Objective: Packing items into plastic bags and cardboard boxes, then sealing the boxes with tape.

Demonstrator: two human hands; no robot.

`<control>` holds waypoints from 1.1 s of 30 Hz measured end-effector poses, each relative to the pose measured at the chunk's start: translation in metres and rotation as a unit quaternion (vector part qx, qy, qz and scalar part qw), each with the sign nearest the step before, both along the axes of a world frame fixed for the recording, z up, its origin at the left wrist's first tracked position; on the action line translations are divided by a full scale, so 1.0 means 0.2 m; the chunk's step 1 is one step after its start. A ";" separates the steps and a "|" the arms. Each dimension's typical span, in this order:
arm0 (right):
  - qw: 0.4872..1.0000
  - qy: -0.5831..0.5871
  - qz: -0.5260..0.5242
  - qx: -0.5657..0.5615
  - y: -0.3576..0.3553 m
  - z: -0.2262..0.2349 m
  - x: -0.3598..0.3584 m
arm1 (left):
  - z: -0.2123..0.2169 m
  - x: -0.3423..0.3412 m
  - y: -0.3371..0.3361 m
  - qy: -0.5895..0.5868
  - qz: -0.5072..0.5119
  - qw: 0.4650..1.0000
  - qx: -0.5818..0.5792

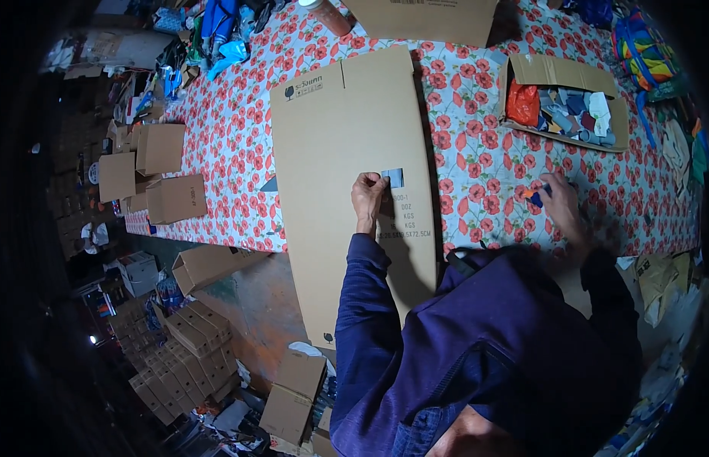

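A large flat cardboard carton [347,137] lies lengthwise in front of me, printed with a glass symbol and dark lettering. My left hand [367,199] is over its middle, thumb and fingers pinched on the edge of a small grey-blue square piece [395,178]. That piece is against the carton just above the printed lines; whether it is stuck down I cannot tell. Off to the right, over the tablecloth, my right hand [561,204] has its fingers curled round a small orange and dark blue object [532,196], its kind partly hidden by the hand.
A flowered tablecloth [468,145] covers the table. At the right back stands an open cardboard box [552,72] with a red bag and grey scraps. A bottle [328,17] and another carton [423,21] are at the far edge. Open boxes [175,199] sit left; stacked cartons [183,362] lie below.
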State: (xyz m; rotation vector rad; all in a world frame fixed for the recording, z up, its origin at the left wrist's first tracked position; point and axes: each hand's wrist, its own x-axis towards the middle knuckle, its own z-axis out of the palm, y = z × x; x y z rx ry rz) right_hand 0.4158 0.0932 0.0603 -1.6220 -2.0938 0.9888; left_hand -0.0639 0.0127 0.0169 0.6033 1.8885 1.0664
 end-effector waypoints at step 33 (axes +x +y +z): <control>0.951 0.133 0.269 0.071 -0.19 0.52 -0.48 | 0.67 0.77 -0.25 -0.335 -0.016 0.940 0.056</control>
